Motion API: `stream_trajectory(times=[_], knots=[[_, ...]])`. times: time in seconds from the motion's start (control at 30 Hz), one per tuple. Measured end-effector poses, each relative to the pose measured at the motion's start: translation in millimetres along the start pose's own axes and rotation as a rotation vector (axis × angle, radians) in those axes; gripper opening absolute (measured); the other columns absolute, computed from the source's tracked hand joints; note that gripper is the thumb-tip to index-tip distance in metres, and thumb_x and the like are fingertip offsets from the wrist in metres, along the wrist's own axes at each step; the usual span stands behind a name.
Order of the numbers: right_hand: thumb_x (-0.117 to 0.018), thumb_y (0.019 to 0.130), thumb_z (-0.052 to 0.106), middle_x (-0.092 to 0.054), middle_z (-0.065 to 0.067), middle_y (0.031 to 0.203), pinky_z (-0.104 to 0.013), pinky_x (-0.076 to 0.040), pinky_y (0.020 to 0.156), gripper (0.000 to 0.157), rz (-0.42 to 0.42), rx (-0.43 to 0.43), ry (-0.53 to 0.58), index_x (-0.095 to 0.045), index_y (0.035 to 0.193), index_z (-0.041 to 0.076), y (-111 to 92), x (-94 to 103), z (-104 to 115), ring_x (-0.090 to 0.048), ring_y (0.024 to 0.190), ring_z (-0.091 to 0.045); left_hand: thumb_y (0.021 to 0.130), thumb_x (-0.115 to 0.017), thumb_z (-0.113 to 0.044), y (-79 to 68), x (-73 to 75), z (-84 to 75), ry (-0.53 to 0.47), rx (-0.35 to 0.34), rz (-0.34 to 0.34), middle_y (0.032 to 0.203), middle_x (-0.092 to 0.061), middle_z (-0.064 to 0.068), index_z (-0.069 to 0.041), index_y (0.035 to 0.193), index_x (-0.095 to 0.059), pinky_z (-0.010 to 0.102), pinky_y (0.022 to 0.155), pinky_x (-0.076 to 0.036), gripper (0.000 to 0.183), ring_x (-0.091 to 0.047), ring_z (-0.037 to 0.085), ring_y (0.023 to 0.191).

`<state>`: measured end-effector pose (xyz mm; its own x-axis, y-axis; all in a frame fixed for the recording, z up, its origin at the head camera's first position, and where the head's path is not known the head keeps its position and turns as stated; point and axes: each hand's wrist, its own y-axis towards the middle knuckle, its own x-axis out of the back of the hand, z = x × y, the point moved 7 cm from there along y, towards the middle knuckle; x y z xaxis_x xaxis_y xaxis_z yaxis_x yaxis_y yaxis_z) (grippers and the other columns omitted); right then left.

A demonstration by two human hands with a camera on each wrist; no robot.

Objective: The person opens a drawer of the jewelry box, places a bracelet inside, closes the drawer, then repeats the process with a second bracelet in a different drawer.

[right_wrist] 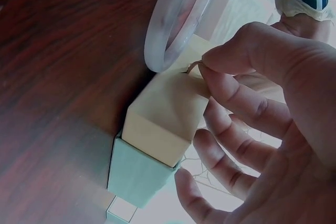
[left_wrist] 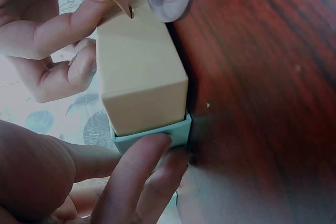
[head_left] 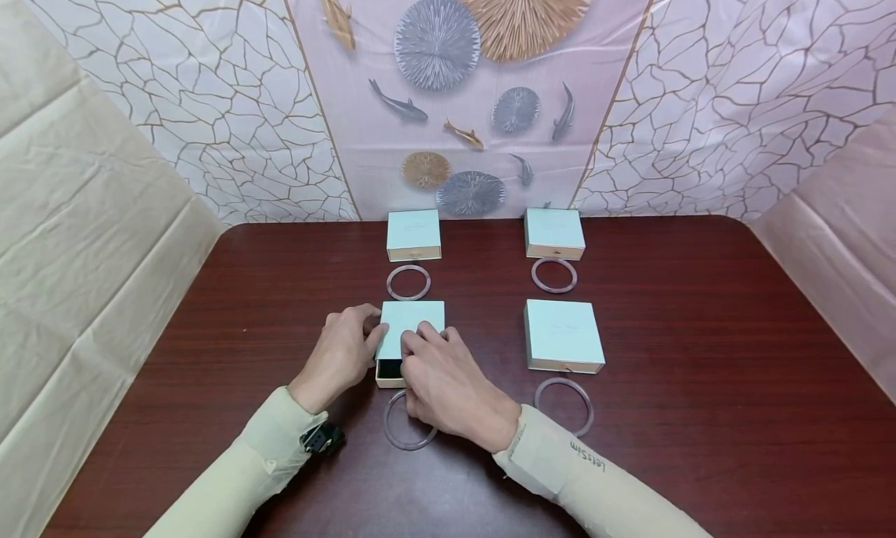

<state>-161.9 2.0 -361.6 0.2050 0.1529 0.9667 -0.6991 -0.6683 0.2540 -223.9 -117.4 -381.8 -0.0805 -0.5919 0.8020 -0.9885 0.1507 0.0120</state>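
A mint-green drawer box (head_left: 413, 314) lies on the table with its cream drawer (left_wrist: 139, 61) pulled partly out toward me, showing a black inside. My left hand (head_left: 339, 355) grips the sleeve of this box at its left side, thumb and fingers about its edge. Between thumb and index finger, my right hand (head_left: 448, 379) pinches a small ribbon pull tab (right_wrist: 194, 66) on the drawer's front. Just in front of the drawer lies a pale lilac bangle (head_left: 409, 447), its upper right part hidden by my right hand.
Another mint box (head_left: 563, 332) sits to the right with a bangle (head_left: 590, 413) before it. Farther back stand a left box (head_left: 414, 231) and a right box (head_left: 554, 228), with a left bangle (head_left: 408, 297) and a right bangle (head_left: 554, 290) in front. A patterned cloth (head_left: 476, 134) hangs behind.
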Motion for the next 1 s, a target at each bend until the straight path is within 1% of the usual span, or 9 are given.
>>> stream_trajectory(times=[0.23, 0.53, 0.83, 1.0], knots=[[-0.076, 0.076, 0.017, -0.061, 0.006, 0.094, -0.032, -0.039, 0.067, 0.033, 0.007, 0.003, 0.005, -0.055, 0.05, 0.023, 0.4, -0.1, -0.3, -0.05, 0.088, -0.017, 0.103, -0.06, -0.015, 0.4, -0.5, 0.5, -0.027, 0.012, 0.016, 0.084, -0.072, 0.009, 0.002, 0.123, -0.068, 0.026, 0.059, -0.051, 0.028, -0.06, 0.01, 0.054], [-0.075, 0.078, 0.016, -0.062, 0.005, 0.095, -0.034, -0.043, 0.069, 0.039, 0.026, 0.004, 0.009, -0.05, 0.048, 0.023, -0.5, -0.1, 1.1, -0.051, 0.089, -0.017, 0.103, -0.06, -0.015, -0.1, -0.7, 0.7, -0.021, 0.012, 0.011, 0.085, -0.073, 0.009, 0.002, 0.122, -0.068, 0.027, 0.062, -0.053, 0.027, -0.061, 0.01, 0.055], [-0.075, 0.076, 0.016, -0.062, 0.006, 0.096, -0.034, -0.043, 0.069, 0.037, 0.021, 0.005, 0.012, -0.052, 0.048, 0.024, -0.5, 0.8, 1.2, -0.051, 0.091, -0.017, 0.103, -0.06, -0.015, -0.1, -0.8, 0.4, -0.032, 0.012, 0.011, 0.085, -0.072, 0.009, 0.002, 0.121, -0.068, 0.026, 0.06, -0.052, 0.026, -0.061, 0.01, 0.054], [-0.075, 0.076, 0.015, -0.062, 0.006, 0.096, -0.034, -0.042, 0.07, 0.036, 0.025, 0.004, 0.021, -0.054, 0.048, 0.024, -1.2, 0.7, 1.6, -0.051, 0.091, -0.017, 0.103, -0.06, -0.015, -0.1, -1.1, 0.5, -0.026, 0.013, 0.007, 0.09, -0.074, 0.01, 0.003, 0.123, -0.067, 0.026, 0.06, -0.053, 0.028, -0.062, 0.01, 0.056]])
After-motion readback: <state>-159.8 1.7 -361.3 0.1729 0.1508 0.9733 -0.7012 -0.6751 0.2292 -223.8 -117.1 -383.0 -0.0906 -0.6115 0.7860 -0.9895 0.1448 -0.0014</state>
